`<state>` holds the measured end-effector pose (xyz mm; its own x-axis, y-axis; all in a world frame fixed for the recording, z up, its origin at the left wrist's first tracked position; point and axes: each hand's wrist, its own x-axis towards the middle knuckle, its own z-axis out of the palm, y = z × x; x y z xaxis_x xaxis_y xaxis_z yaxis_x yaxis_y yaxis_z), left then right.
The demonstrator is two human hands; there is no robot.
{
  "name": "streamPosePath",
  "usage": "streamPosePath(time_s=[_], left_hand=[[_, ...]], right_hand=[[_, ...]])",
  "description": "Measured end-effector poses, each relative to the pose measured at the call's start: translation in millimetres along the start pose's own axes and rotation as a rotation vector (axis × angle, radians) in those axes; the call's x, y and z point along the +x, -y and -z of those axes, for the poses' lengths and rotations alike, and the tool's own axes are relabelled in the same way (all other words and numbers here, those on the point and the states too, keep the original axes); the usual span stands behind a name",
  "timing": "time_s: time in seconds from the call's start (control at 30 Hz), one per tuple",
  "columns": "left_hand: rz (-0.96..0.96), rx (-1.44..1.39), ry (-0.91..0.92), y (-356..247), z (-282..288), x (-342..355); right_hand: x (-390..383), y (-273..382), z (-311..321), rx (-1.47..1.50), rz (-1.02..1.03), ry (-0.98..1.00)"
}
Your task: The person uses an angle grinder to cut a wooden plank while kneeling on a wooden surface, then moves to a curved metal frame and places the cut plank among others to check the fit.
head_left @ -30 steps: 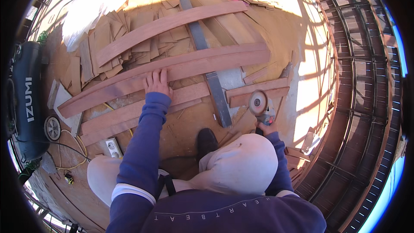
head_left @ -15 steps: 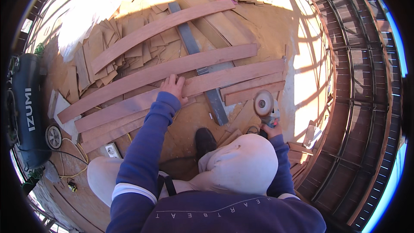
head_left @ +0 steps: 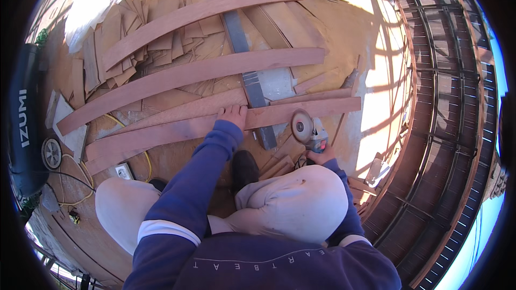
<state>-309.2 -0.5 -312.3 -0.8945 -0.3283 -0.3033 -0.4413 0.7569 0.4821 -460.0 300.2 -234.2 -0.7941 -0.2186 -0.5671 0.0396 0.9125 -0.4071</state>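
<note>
I crouch over long curved reddish wooden planks laid on a wooden deck. My left hand [head_left: 233, 114] rests palm down, fingers apart, on the nearest plank [head_left: 177, 131], which runs from lower left to right. My right hand [head_left: 321, 154] grips an angle grinder [head_left: 308, 129] whose round disc stands just below the right part of that plank. Two more curved planks [head_left: 199, 72] lie farther away. My knees in light trousers fill the lower middle.
A dark metal bar [head_left: 244, 64] runs under the planks. Thin wood offcuts [head_left: 123, 27] are piled at upper left. A dark machine with a wheel [head_left: 27, 123] stands at left, with cables and a white socket [head_left: 123, 172]. Metal railing [head_left: 446, 107] curves along the right.
The nearest plank has slid toward me under my left hand, which has drawn back with it. The grinder in my right hand has stayed in about the same place.
</note>
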Motion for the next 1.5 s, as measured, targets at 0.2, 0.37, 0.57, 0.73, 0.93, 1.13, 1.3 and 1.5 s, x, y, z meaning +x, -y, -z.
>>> streamPosePath(time_s=[0.2,0.37,0.57,0.73,0.93,1.13,1.3,1.5], left_hand=[[-0.069,0.015,-0.035,11,-5,0],[-0.081,-0.021,-0.061,15,-7,1],[-0.081,-0.014,-0.069,15,-7,2],[-0.088,-0.011,-0.074,15,-6,1],[-0.081,0.001,-0.058,15,-6,2],[-0.077,0.003,-0.049,15,-7,3],[-0.081,0.009,-0.054,16,-8,3],[-0.080,0.010,-0.059,16,-9,3]], right_hand=[[12,-8,-9,-0.099,0.010,0.093],[19,-20,-10,-0.103,-0.048,0.139],[17,-15,-12,-0.087,-0.009,0.115],[18,-14,-12,-0.117,-0.003,0.118],[19,-18,-13,-0.113,-0.002,0.119],[15,-14,-13,-0.098,0.005,0.121],[14,-13,-12,-0.107,0.005,0.131],[17,-18,-13,-0.133,0.002,0.130]])
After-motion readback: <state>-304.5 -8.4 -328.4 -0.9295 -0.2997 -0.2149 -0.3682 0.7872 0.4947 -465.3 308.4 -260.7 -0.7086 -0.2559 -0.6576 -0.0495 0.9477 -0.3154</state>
